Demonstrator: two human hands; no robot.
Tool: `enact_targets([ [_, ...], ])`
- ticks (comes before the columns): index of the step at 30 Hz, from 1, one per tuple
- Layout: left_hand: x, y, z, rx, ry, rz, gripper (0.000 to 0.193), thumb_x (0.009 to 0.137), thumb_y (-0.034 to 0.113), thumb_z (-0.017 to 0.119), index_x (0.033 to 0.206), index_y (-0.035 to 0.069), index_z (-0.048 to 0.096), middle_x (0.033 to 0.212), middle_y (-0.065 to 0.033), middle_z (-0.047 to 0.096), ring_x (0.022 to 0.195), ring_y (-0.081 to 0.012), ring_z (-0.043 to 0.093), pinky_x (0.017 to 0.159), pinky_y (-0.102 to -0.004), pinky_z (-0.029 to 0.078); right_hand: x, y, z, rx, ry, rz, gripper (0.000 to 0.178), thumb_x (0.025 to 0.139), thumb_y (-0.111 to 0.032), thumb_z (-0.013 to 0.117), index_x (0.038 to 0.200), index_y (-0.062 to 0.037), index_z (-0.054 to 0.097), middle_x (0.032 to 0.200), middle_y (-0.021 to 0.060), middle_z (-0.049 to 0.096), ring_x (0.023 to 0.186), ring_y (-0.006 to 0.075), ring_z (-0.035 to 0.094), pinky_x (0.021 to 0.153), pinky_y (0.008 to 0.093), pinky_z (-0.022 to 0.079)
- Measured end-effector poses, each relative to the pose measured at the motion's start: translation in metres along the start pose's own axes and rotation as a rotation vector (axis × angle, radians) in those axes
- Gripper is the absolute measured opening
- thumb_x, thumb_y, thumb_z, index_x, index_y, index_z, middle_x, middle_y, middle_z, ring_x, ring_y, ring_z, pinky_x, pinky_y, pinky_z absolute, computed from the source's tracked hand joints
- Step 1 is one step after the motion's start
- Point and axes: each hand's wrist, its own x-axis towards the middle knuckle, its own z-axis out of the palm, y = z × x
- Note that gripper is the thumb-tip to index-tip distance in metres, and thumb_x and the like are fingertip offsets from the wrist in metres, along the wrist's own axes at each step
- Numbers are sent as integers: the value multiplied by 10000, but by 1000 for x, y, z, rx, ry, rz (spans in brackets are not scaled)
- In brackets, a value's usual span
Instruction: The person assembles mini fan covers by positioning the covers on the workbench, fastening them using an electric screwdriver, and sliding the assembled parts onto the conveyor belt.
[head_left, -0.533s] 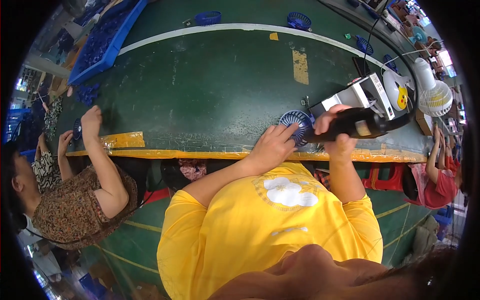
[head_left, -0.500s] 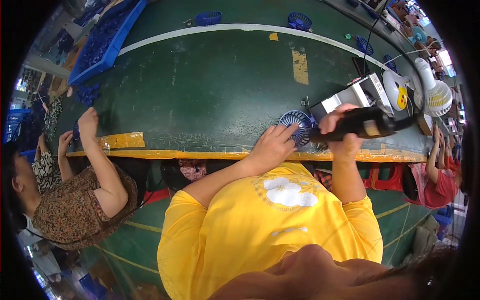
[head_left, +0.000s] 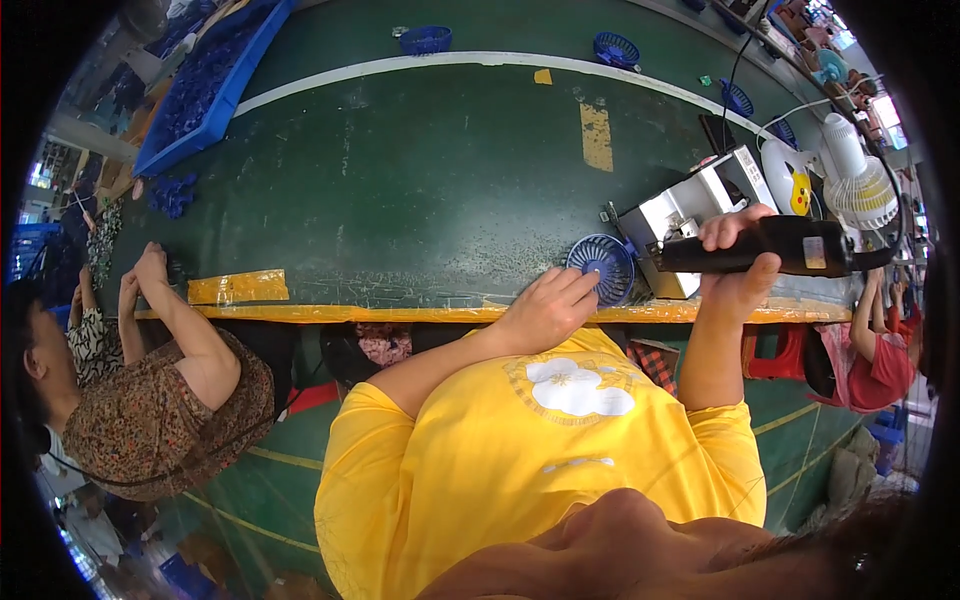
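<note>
A round blue slatted fan housing (head_left: 603,268) lies on the green bench near its front edge. My left hand (head_left: 550,310) grips its near left rim, fingers curled and thumb tucked close. A small pale spot shows at the middle of the housing. In my right hand (head_left: 738,250) is a black electric screwdriver (head_left: 790,246), held almost level with its cable running off to the right. Its front end points left, at the near side of a white metal box-like fixture (head_left: 690,205), apart from the housing.
Several blue housings, one of them a round housing (head_left: 425,40), lie beyond the white line. A long blue bin (head_left: 205,90) of blue parts is at far left. A small white fan (head_left: 858,175) stands right of the fixture. A co-worker (head_left: 165,400) sits left.
My right hand has moved the screwdriver right, away from the housing. The housing has shifted slightly right, with my left hand still at its rim. The housings beyond the white line have drifted right.
</note>
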Motion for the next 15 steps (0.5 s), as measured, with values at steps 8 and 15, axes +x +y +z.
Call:
enact_targets([
  [8,-11,-5,-5,14,-2,33,151,900,172,847,967,49,791,1455,-165,755,1180,-305,718,972,-457,567,-26,51,43,64,-161,71,846,880,-534,1043,1428,-45,624,939,96,718,864,247,717,836,421,610],
  [15,-16,-12,-10,17,-4,62,137,892,157,835,961,49,787,1424,-167,771,1153,-297,733,952,-447,576,-26,80,53,77,-239,193,783,867,-387,1078,1377,-6,621,956,104,726,885,225,714,827,375,603],
])
